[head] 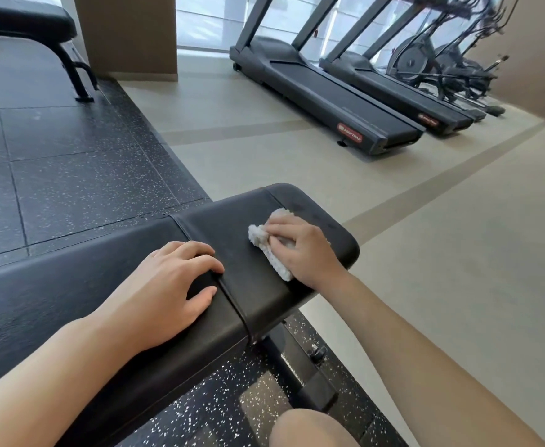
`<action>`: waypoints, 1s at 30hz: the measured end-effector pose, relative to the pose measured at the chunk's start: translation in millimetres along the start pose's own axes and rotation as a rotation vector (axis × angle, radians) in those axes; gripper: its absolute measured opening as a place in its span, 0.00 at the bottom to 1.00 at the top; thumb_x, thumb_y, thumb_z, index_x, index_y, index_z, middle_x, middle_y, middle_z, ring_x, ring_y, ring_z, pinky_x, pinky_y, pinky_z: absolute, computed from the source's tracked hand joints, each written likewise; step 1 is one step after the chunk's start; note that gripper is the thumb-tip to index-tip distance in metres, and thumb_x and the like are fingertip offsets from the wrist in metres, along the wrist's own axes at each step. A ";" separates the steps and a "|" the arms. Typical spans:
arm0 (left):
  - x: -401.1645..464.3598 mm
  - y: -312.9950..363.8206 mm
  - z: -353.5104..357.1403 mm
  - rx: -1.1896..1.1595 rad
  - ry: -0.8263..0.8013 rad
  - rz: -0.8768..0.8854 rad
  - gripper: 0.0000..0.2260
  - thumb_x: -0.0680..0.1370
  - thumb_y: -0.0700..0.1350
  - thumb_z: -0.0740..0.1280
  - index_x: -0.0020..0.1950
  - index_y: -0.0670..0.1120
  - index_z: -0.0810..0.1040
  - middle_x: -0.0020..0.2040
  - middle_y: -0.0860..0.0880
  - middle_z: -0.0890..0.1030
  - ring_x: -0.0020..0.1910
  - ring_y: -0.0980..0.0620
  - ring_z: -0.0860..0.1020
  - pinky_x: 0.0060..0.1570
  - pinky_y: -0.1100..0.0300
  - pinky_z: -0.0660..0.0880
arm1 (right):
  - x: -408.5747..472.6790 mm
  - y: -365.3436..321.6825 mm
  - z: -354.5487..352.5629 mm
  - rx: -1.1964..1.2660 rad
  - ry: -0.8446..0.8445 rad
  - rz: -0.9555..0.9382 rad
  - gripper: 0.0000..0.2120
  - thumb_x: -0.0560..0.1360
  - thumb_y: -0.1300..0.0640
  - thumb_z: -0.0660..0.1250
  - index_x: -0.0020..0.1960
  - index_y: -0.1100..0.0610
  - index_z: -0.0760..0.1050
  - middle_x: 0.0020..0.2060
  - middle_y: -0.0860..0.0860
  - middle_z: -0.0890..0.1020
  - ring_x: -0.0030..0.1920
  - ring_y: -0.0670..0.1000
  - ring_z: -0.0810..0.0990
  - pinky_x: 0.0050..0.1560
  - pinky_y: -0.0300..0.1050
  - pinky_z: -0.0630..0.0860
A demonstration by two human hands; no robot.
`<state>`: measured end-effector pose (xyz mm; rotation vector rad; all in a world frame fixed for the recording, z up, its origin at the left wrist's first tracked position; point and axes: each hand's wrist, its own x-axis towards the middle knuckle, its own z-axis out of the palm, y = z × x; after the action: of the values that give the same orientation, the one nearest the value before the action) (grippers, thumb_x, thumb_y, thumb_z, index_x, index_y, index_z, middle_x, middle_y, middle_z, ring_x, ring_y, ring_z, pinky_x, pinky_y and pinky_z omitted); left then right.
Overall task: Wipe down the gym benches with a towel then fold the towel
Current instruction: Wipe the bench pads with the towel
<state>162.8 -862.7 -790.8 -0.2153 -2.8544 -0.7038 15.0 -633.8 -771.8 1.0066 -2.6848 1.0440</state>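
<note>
A black padded gym bench (81, 285) runs from the lower left to the middle of the view, with a seam between its long pad and its short end pad. My right hand (303, 250) presses a small white towel (261, 235) flat on the end pad. The towel is bunched and partly hidden under my fingers. My left hand (171, 285) rests palm down on the bench at the seam, fingers spread, holding nothing.
A second black bench (23, 21) stands at the top left on dark speckled rubber flooring (71, 162). Two treadmills (329, 98) and exercise bikes (451, 66) line the window at the back right. Beige floor (442, 253) lies to the right. My knee (309, 430) shows at the bottom.
</note>
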 end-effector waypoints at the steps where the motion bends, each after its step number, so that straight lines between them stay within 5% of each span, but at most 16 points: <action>1: -0.1 0.6 0.1 -0.001 0.001 0.000 0.18 0.76 0.62 0.58 0.60 0.61 0.79 0.66 0.62 0.75 0.66 0.55 0.72 0.69 0.50 0.71 | -23.3 -3.4 -3.5 0.009 0.009 -0.027 0.10 0.78 0.62 0.69 0.55 0.55 0.86 0.55 0.45 0.83 0.60 0.44 0.79 0.65 0.37 0.71; 5: 0.2 1.8 0.6 0.002 -0.001 -0.010 0.15 0.76 0.59 0.62 0.60 0.61 0.80 0.66 0.61 0.76 0.67 0.53 0.73 0.69 0.50 0.71 | -77.8 -4.7 -10.7 0.045 0.003 -0.093 0.11 0.79 0.65 0.69 0.59 0.56 0.84 0.59 0.44 0.82 0.64 0.46 0.78 0.69 0.41 0.70; 13: -0.3 2.1 0.1 0.008 -0.017 -0.013 0.15 0.76 0.59 0.62 0.61 0.61 0.79 0.67 0.61 0.75 0.67 0.53 0.72 0.70 0.49 0.71 | -20.2 19.0 -9.1 0.011 0.173 0.074 0.08 0.77 0.63 0.68 0.52 0.58 0.86 0.51 0.47 0.83 0.55 0.47 0.81 0.62 0.52 0.76; 21: -0.9 1.8 -3.0 0.007 -0.023 -0.005 0.14 0.77 0.55 0.64 0.62 0.60 0.80 0.67 0.62 0.76 0.68 0.55 0.72 0.71 0.56 0.68 | -79.4 -27.9 13.4 0.094 0.018 -0.206 0.09 0.78 0.64 0.69 0.56 0.60 0.84 0.57 0.49 0.83 0.62 0.48 0.80 0.67 0.45 0.72; 26: -1.2 6.3 -4.9 -0.002 -0.031 -0.021 0.14 0.78 0.55 0.64 0.62 0.59 0.81 0.67 0.61 0.76 0.68 0.55 0.72 0.72 0.55 0.68 | -38.4 31.1 -22.5 0.027 0.200 0.039 0.09 0.76 0.66 0.70 0.54 0.60 0.86 0.55 0.49 0.84 0.59 0.49 0.82 0.65 0.45 0.75; 30: 1.2 9.8 -6.7 0.003 -0.011 -0.035 0.14 0.77 0.55 0.62 0.59 0.59 0.82 0.65 0.62 0.77 0.66 0.54 0.74 0.69 0.53 0.71 | -27.6 12.7 -9.7 -0.039 0.210 0.071 0.08 0.75 0.65 0.70 0.51 0.59 0.86 0.51 0.48 0.84 0.55 0.48 0.81 0.62 0.49 0.76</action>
<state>164.6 -857.2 -780.4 -0.1695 -2.8760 -0.7068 27.4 -605.5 -780.1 0.7532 -2.5754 1.0419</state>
